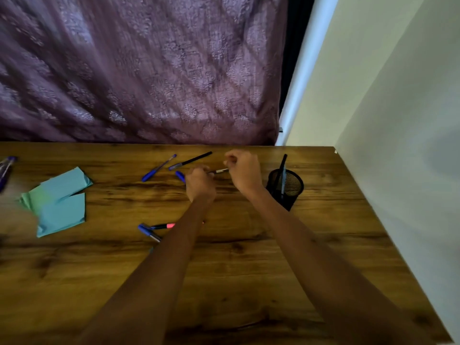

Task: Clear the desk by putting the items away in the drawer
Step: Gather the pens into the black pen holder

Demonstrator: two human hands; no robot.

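Here, left hand [200, 181] and right hand [242, 170] each pinch one slim pen [219, 171]. Its long axis runs left-right over the wood-grain desk [249, 257]. Round black mesh cup [286, 186] stands just right.

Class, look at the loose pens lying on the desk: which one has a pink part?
The pink-tipped pen near the left forearm, touching a blue-capped pen. The pens further back show only blue, black or clear.

Both hands gripping one pen [219, 171] above wooden desk [249, 270], mesh cup [286, 188] beside
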